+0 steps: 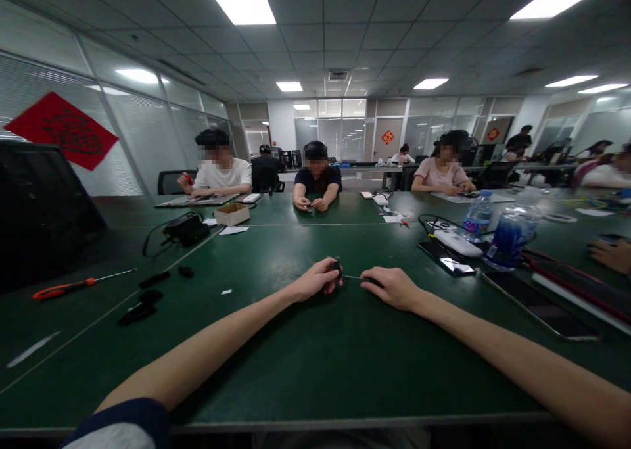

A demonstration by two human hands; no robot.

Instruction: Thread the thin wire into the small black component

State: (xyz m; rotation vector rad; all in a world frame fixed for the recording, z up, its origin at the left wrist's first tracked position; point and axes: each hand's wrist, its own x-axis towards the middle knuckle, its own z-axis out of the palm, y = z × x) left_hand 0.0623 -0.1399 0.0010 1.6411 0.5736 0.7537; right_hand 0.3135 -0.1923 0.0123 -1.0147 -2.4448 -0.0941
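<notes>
Head camera looks along a dark green tabletop (pixel 276 370), with your forearms reaching in from both lower corners. Your left hand (pixel 315 281) has its fingers closed in a pinch on a small black piece (pixel 336 268), too small and dark here to identify. Your right hand (pixel 392 288) has its fingers curled in a grip around what looks like a slim black-handled screwdriver (pixel 373 281). Its long axis runs almost level across the view, and its thin metal shaft points to your left, toward the black piece. You can't quite tell from this view whether the tip touches it. Your hands are near each other, just apart, over the table.

Off to your left lie an orange-handled screwdriver (pixel 64 290), several small black parts (pixel 140 307), a black pouch (pixel 186 229) with a looped cable, and a small cardboard box (pixel 231 213). To your right are a white oblong device (pixel 457 243), a black smartphone (pixel 539 304), and a water bottle (pixel 478 215) with a blue label. A co-worker's hand (pixel 611 255) enters at the right edge, apart from yours. Other people sit at the far side of the table, and a red banner (pixel 62 130) hangs on the glass wall to your left, its dark characters too blurred to read
</notes>
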